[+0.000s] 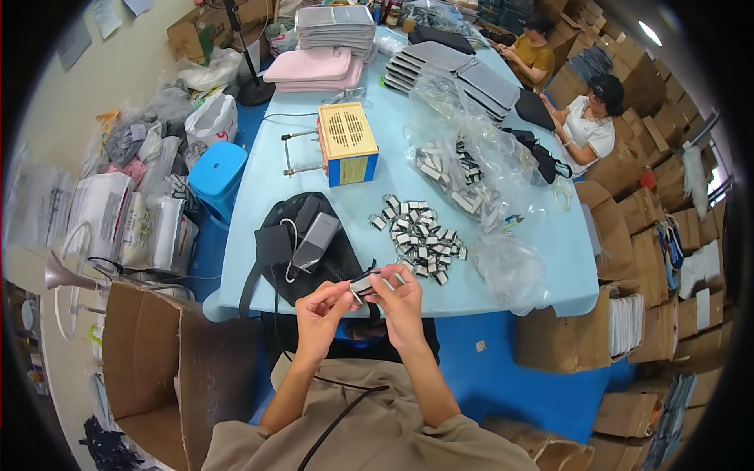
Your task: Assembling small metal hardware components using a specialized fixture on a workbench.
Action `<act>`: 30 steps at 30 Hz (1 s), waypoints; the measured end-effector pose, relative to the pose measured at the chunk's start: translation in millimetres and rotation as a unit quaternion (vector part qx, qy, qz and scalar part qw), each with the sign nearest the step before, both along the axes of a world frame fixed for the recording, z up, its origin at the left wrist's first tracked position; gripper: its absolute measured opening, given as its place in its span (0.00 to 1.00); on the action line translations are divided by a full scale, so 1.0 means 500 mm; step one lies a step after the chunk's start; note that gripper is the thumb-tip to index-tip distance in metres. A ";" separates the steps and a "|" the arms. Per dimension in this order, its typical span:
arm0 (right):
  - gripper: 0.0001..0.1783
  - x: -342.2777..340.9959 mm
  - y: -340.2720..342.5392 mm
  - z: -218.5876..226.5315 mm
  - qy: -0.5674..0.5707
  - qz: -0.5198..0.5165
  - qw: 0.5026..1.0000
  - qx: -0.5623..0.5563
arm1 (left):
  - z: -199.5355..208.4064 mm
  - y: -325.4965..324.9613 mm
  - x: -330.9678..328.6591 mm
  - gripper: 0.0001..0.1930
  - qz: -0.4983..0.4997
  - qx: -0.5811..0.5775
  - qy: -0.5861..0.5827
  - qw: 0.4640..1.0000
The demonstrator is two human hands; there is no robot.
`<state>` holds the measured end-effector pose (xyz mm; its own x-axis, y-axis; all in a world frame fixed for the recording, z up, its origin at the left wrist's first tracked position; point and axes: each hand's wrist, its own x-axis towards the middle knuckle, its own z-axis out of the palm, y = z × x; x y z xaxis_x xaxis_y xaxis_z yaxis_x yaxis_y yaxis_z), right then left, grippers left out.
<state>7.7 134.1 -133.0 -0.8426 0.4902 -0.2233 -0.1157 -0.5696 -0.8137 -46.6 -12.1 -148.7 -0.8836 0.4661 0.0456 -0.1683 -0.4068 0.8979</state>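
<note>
Just past the table's near edge, both my hands pinch a small black strap piece (362, 284) with a pale middle and a bit of metal. My left hand (320, 314) grips its lower left end between thumb and fingers. The other end is in my right hand (400, 304), whose fingers cover part of it. Beyond my right hand lies a loose pile of small black-and-white strap pieces (422, 237) with metal fittings. To the left, a black mesh bag (326, 271) carries a grey power bank (317, 239), a white cable and a flat black square.
A yellow-and-blue box device (349, 145) with a metal frame stands mid-table. A clear plastic bag (459, 177) of similar pieces lies right, below stacked grey cases (448, 67). A blue stool (216, 177) and an open carton (149, 361) are left. Two people sit along the right side.
</note>
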 end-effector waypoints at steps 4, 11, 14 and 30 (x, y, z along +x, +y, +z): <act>0.09 0.010 -0.007 -0.031 -0.005 0.027 1.000 -0.001 | -0.016 -0.038 0.007 0.12 0.016 -0.069 0.008 0.997; 0.08 0.035 -0.014 -0.043 -0.026 0.109 0.994 0.018 | -0.033 -0.058 -0.001 0.14 -0.054 -0.059 -0.101 0.992; 0.07 0.044 -0.025 -0.054 -0.032 0.092 0.995 0.009 | -0.053 -0.048 0.011 0.14 -0.027 -0.051 -0.114 0.992; 0.05 0.065 -0.063 -0.056 0.030 -0.028 0.987 0.157 | -0.044 -0.027 0.024 0.14 -0.067 -0.016 -0.118 0.991</act>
